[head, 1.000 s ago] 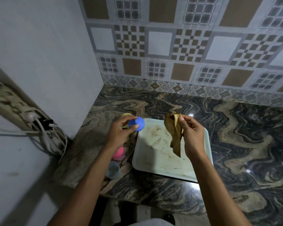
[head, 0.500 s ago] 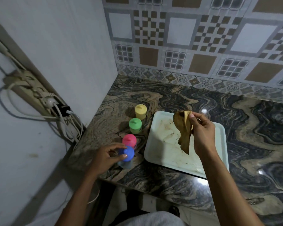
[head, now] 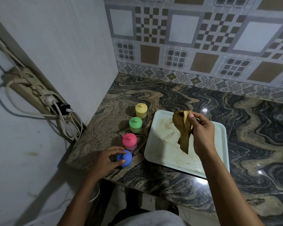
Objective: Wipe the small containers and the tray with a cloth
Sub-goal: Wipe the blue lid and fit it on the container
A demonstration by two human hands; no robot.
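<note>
Brown smears and streaks cover the pale tray (head: 163, 144), so I judge that it is not yet wiped. It lies flat on the marbled tabletop (head: 245, 131). 4 small containers stand upright in a row just beside its left edge. The yellow container (head: 141, 110) is farthest back, then come the green container (head: 135, 124) and the pink container (head: 129, 141). The blue container (head: 124, 159) is nearest the front edge. None of the 4 is on the tray. Any dirt on them is too small to tell. Lined up clear of the tray as they are, they look to me like the finished share of the work, with the tray as the share left.

The left hand (head: 104, 162) is curled round the blue container, thumb and fingertips on its lid and upper side, and the container rests on the tabletop. The right hand (head: 201, 132) is raised over the tray. Its thumb and fingers pinch the top of the tan cloth (head: 183, 128), which hangs down crumpled in 1 loose fold. The cloth's lower tip is over the tray's middle, and I cannot tell whether it touches the surface.
</note>
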